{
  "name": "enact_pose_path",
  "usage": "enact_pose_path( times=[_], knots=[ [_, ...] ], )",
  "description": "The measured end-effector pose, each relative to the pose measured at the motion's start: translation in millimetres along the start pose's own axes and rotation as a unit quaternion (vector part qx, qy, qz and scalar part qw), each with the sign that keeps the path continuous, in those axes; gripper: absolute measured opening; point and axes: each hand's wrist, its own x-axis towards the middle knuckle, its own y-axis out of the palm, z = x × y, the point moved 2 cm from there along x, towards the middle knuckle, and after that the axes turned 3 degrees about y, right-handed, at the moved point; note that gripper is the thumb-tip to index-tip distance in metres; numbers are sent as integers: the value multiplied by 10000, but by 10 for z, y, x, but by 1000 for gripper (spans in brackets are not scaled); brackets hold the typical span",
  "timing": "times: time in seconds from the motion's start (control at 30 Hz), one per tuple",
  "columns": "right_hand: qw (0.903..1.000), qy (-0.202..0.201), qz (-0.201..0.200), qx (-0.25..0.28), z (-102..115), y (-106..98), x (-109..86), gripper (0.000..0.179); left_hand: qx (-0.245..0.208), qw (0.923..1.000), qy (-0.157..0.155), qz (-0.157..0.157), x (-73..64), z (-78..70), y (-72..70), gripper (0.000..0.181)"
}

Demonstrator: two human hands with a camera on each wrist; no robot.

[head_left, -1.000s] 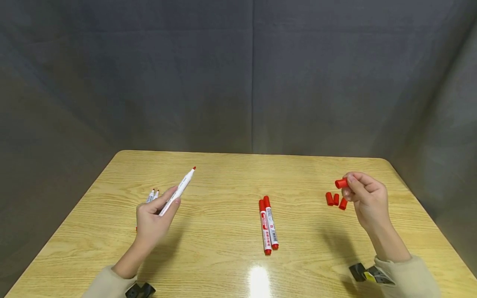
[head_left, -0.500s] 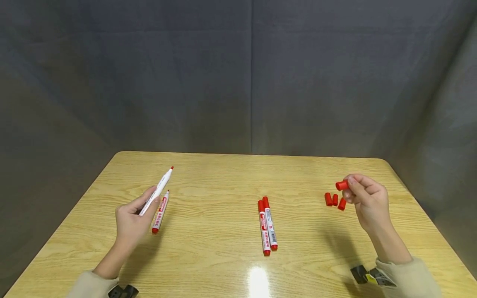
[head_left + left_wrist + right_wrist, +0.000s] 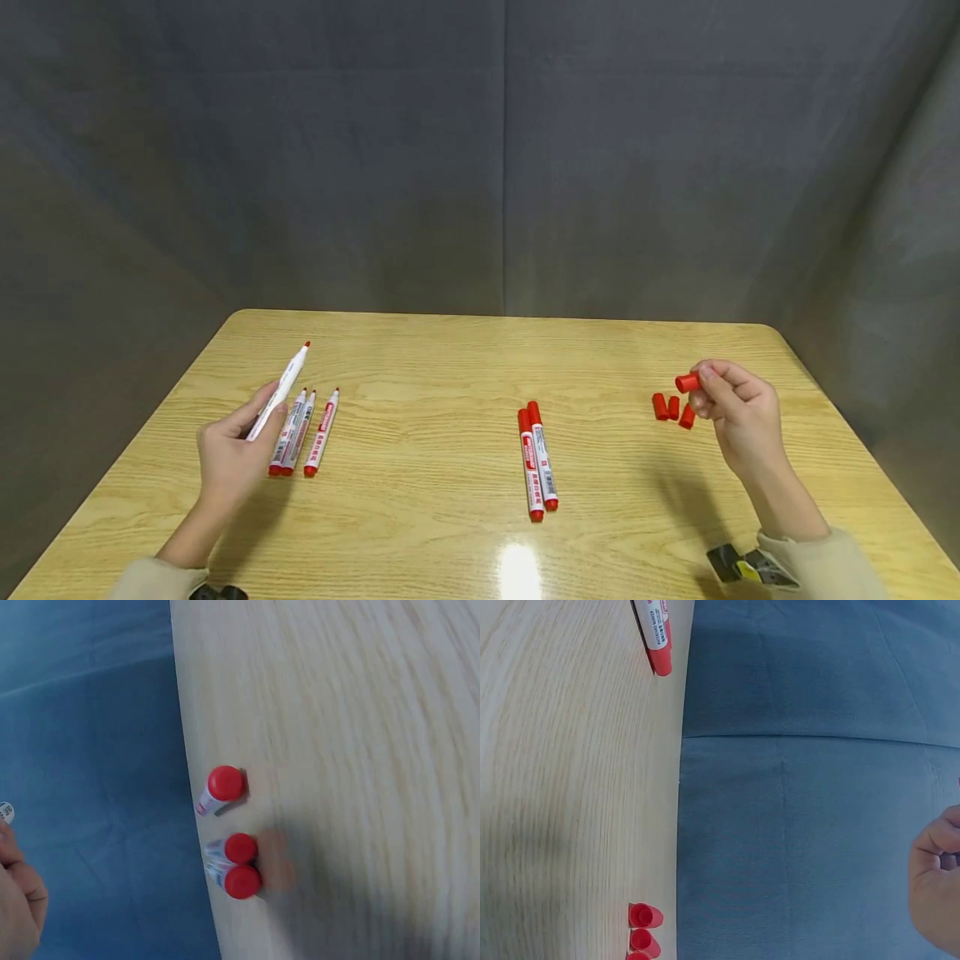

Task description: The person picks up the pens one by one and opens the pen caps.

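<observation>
My left hand [image 3: 238,446] pinches an uncapped white marker [image 3: 279,392] between thumb and fingers, its red tip pointing up and away. Beside and partly behind that hand, several uncapped markers [image 3: 321,433] lie on the table, tips facing the far edge. Two of these sit side by side, the third a little apart to the right. On the right, my right hand [image 3: 742,412] pinches a red marker cap [image 3: 687,382] with its open end toward the left. Three more red caps [image 3: 660,407] lie on the table just left of and below this hand.
Two capped red markers [image 3: 536,462] lie side by side near the middle of the wooden table [image 3: 420,533]. A dark grey curtain [image 3: 480,167] hangs behind the table's far edge and along both sides.
My left hand has moved left with the marker, so the markers lying behind it show more fully. My right hand stays nearly in place with the cap.
</observation>
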Motion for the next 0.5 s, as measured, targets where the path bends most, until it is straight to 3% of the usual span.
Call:
enact_pose_path(
  times=[0.27,0.5],
  knots=[
    [10000,20,-13,53,-1,-6,-12,25,373,9988,-266,-191,32,120,-79,27],
    [10000,2,-47,66,11,-12,-19,24,613,9974,-232,-314,47,301,-130,26]
  ],
)
